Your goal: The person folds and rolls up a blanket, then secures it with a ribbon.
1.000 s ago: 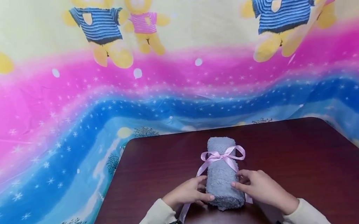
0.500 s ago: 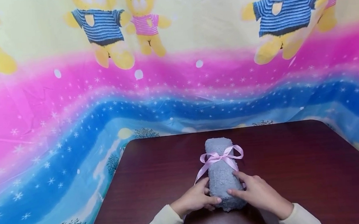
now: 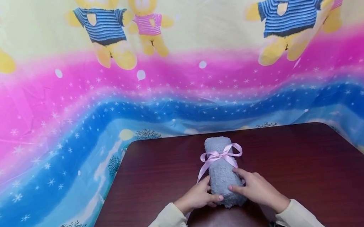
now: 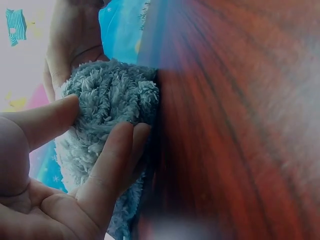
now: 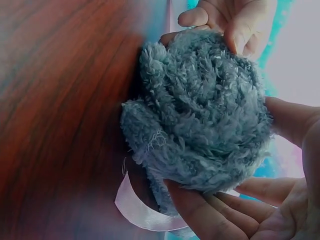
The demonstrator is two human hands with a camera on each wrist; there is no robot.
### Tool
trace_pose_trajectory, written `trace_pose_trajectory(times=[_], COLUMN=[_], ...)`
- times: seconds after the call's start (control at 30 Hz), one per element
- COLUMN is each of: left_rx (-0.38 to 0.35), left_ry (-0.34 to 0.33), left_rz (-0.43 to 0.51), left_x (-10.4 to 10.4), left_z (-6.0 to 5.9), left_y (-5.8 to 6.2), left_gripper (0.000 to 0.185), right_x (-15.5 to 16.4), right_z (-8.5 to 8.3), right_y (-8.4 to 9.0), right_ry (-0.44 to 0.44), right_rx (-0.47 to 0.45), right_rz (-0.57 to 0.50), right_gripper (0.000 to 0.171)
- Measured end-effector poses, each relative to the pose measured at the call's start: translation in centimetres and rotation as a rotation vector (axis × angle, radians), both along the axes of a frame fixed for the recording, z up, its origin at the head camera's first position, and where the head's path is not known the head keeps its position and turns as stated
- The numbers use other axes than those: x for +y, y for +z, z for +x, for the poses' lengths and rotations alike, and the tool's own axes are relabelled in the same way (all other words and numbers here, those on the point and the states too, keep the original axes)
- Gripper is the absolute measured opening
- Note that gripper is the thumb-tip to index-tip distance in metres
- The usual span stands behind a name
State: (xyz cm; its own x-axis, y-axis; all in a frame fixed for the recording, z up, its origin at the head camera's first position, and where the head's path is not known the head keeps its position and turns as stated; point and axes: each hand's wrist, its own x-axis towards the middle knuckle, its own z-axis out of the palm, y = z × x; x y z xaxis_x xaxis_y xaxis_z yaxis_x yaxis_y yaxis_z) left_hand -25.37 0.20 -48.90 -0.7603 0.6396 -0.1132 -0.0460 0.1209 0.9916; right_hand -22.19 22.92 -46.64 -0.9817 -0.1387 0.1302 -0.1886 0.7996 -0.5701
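Now both hands clasp the rolled towel lying between them.

Bright, even light in the head view, edges bowed; wrist views blur the surface with colour fringing.

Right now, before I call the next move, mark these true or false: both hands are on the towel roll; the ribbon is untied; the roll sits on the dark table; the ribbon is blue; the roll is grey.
1. Both hands are on the towel roll: true. The left hand and the right hand cup its near end from either side.
2. The ribbon is untied: false. It is tied in a bow round the roll.
3. The roll sits on the dark table: true.
4. The ribbon is blue: false. It is pink.
5. The roll is grey: true, a fluffy blue-grey.
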Motion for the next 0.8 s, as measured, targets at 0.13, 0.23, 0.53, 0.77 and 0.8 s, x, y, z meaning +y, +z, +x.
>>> trace_pose_trajectory(times=[0.13,0.23,0.53,0.77,0.8], left_rx=[0.000,0.004,0.040,0.181,0.212], left_ry=[-0.009,-0.001,0.041,-0.023,-0.026], left_rz=[-0.013,-0.019,-0.054,-0.150,-0.173], left_x=[-0.1,-0.3,-2.2,-5.6,-6.2], left_z=[-0.2,-0.2,-0.4,-2.1,-2.4], left_y=[0.1,0.1,0.5,2.2,2.4], left_gripper=[0.074,0.077,0.079,0.047,0.042], right_x=[-0.1,-0.1,1.0,3.6,4.0], right_z=[-0.2,-0.2,-0.3,-0.3,-0.3], right_y=[-0.1,-0.1,0.2,0.8,1.0], right_ry=[-0.006,-0.002,0.064,0.107,0.100], right_rx=[-0.021,-0.024,-0.057,-0.051,-0.053], right_rz=[0.003,-0.003,-0.052,-0.084,-0.092], right_gripper=[0.077,0.077,0.071,0.042,0.041])
